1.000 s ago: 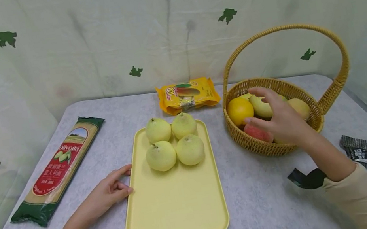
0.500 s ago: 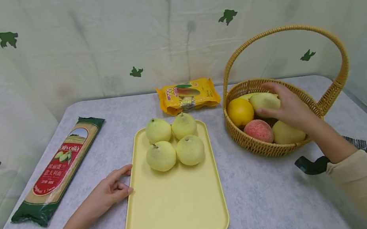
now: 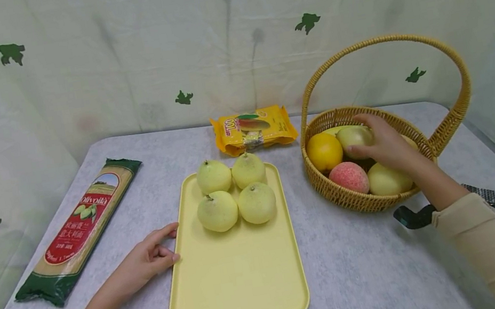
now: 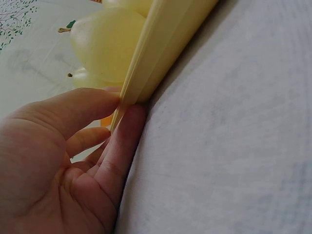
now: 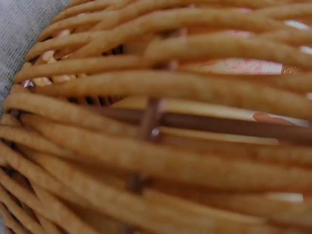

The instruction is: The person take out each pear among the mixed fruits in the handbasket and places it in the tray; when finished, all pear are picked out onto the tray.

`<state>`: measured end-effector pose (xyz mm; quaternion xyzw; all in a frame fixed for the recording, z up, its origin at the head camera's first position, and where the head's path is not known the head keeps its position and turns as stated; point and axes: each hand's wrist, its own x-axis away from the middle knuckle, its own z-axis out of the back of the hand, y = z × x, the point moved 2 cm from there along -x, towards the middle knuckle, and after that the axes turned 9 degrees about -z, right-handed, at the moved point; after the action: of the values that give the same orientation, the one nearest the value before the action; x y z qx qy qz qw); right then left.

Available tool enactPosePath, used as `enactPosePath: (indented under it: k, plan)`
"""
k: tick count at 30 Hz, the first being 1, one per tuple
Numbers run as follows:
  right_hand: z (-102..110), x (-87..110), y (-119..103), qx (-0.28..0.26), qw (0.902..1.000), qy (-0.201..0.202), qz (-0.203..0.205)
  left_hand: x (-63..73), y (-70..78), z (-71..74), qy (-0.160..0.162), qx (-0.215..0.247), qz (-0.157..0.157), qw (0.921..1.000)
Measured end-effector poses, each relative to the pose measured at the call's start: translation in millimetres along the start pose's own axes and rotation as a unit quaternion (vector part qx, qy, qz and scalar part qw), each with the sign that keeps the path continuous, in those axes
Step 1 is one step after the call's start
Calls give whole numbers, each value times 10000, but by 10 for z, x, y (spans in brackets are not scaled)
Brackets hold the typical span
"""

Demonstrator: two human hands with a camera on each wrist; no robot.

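Note:
On the yellow tray (image 3: 239, 285), several pale yellow-green pears (image 3: 217, 211) stand in two rows at the far end. My left hand (image 3: 149, 256) pinches the tray's left rim; the left wrist view shows its thumb (image 4: 83, 107) over the edge and a finger beneath. Inside the wicker basket (image 3: 362, 202), my right hand (image 3: 387, 146) grips a pale green pear (image 3: 353, 139), thumb at its near side and fingers over the top. Around it lie an orange (image 3: 325, 152), a red peach (image 3: 349, 177) and another pale yellow-green pear (image 3: 387, 179). Basket weave fills the right wrist view, hiding that hand.
A long spaghetti packet (image 3: 79, 229) lies left of the tray. Behind the tray is a yellow mango-print packet (image 3: 253, 129). The basket's tall handle (image 3: 385, 39) arches above the right hand. A small black packet (image 3: 487, 194) lies right of the basket, partly covered by the sleeve.
My right hand has moved from above the basket down and back onto the pale green pear, its fingers closing round it. The left hand and tray have stayed still.

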<state>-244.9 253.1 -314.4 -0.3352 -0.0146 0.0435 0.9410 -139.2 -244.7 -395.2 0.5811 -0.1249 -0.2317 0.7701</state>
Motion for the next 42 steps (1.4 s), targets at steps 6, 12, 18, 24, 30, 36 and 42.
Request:
enactPosePath:
  k: [6, 12, 18, 24, 30, 36, 42]
  plan:
    - [2, -42, 21, 139, 9996, -153, -169, 1, -5, 0, 0, -15, -23, 10000]
    - [10, -76, 43, 271, 9986, -353, -278, 4, 16, -11, -6, -1, -13, 10000]
    - [6, -97, 64, 447, 9971, -546, -298, 5, -10, 1, 11, -61, 46, 10000]
    - [-8, -110, 73, 608, 9955, -651, -322, 9, -30, 23, 18, -98, 172, 9998]
    - [-50, -152, 72, 944, 9940, -551, -2, 16, -27, 27, 13, -121, 201, 9997]
    - [-25, -134, 84, 717, 9974, -74, -53, 12, -32, 24, 15, -143, 212, 9997]
    - [70, -37, 37, 25, 9989, 435, -163, 8, -33, 27, 9, -122, 212, 9997]
